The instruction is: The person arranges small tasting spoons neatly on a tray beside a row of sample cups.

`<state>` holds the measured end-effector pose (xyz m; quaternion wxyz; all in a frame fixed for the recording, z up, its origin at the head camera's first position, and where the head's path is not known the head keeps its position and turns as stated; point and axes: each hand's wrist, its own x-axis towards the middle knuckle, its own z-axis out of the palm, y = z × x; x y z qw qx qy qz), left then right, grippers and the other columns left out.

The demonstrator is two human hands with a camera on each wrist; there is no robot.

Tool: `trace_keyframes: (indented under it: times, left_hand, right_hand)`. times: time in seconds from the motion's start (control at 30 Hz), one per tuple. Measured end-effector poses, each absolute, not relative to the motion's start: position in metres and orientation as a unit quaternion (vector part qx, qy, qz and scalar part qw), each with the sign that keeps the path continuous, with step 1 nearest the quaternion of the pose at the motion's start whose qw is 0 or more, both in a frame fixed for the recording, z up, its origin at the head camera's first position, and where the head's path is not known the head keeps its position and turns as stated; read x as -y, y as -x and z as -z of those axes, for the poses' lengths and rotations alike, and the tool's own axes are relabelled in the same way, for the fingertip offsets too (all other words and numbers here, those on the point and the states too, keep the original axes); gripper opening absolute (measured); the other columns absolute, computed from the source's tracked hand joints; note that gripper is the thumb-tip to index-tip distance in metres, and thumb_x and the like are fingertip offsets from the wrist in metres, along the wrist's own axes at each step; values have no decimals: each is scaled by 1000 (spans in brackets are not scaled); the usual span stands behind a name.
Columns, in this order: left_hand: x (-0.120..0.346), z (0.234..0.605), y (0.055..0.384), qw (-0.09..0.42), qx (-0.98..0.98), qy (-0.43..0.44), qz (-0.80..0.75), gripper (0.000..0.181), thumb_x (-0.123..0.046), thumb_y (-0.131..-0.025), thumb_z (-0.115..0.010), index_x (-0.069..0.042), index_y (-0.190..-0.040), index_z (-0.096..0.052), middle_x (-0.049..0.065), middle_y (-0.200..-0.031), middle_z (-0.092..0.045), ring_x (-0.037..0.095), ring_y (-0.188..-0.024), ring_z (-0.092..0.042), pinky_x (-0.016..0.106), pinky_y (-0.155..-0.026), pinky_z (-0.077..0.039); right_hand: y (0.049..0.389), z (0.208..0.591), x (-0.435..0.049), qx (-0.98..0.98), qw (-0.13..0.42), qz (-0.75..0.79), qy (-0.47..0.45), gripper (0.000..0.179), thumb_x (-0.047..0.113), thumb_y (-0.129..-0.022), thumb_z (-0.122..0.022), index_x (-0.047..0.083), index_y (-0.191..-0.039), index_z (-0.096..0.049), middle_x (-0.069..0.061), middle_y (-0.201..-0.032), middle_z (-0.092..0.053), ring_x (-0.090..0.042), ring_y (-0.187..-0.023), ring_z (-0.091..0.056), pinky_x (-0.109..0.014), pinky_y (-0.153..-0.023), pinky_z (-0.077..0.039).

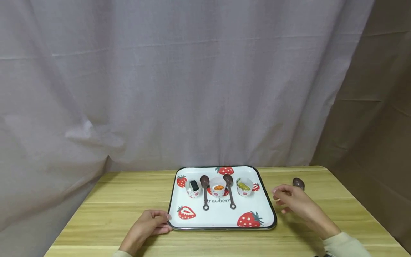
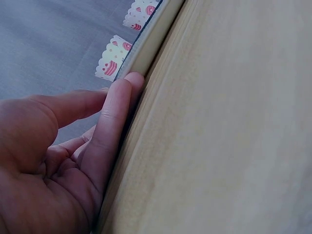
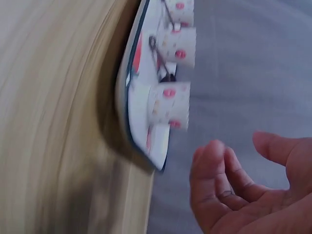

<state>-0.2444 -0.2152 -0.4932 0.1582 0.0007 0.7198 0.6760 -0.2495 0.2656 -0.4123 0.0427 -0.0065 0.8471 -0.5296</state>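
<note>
A white strawberry-print tray [image 1: 221,217] with a dark rim lies on the table. My left hand [image 1: 149,225] pinches its near left corner, thumb at the rim and fingers along the outer wall. On the tray stand three small paper cups: one [image 1: 193,193] with a black-and-white piece, one [image 1: 218,193] with orange pieces, one [image 1: 244,193] with a yellow-green piece. Between them lie two brown spoons, a left spoon [image 1: 205,192] and a right spoon [image 1: 230,191]. To the tray's right, my right hand [image 1: 293,201] hovers with loosely bent fingers, holding nothing. Beyond it lies a third brown spoon [image 1: 298,183], handle hidden.
The wooden table [image 1: 112,200] extends on both sides of the tray. A grey curtain [image 1: 205,89] hangs right behind the table's far edge and continues down the right side.
</note>
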Motion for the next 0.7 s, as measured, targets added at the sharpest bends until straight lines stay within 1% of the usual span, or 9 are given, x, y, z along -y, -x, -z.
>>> trace_keyframes:
  times: [0.1, 0.2, 0.3, 0.37, 0.57, 0.7]
  left_hand:
    - [215, 494, 244, 156, -721, 1, -675, 24, -6, -103, -65, 15, -114, -64, 11, -84, -75, 14, -77, -75, 24, -73, -67]
    - [216, 495, 244, 154, -721, -1, -675, 23, -6, -103, -65, 15, -114, -64, 10, -84, -74, 14, -76, -74, 23, -72, -66]
    - [217, 495, 244, 154, -722, -2, -675, 23, -5, -103, -64, 16, -114, -64, 10, -84, -74, 13, -77, -74, 23, -73, -66]
    - [218, 494, 244, 153, -722, -3, -675, 24, -5, -104, -64, 16, -115, -63, 10, -85, -74, 13, -77, -74, 23, -73, -66]
    - [218, 492, 243, 153, -720, -3, -676, 24, -4, -103, -63, 16, -116, -64, 11, -86, -74, 14, -77, -75, 24, -74, -67]
    - [215, 490, 242, 155, -720, 1, -677, 24, -4, -102, -64, 16, -115, -64, 12, -86, -74, 14, -77, -75, 24, -74, -67]
  right_hand:
    - [249, 414, -281, -854, 47, 518, -2, 43, 24, -111, -55, -13, -132, -56, -20, -116, -65, -21, -97, -66, -31, -68, -63]
    - [250, 414, -294, -862, 46, 505, -8, 46, 27, -112, -53, -13, -135, -54, -25, -121, -65, -19, -98, -67, -31, -68, -63]
    - [252, 416, -304, -865, 38, 500, -12, 48, 26, -112, -53, -15, -135, -52, -26, -121, -65, -16, -93, -67, -28, -66, -62]
    - [255, 419, -310, -864, 34, 502, -18, 47, 25, -112, -53, -16, -134, -51, -23, -117, -67, -15, -90, -67, -27, -64, -61]
    - [260, 433, -332, -861, 39, 504, -53, 44, 25, -112, -52, -14, -132, -50, -4, -103, -71, -10, -84, -65, -25, -63, -60]
    - [260, 441, -346, -865, 43, 494, -74, 46, 28, -112, -52, -14, -132, -51, 0, -92, -67, -12, -79, -62, -26, -63, -58]
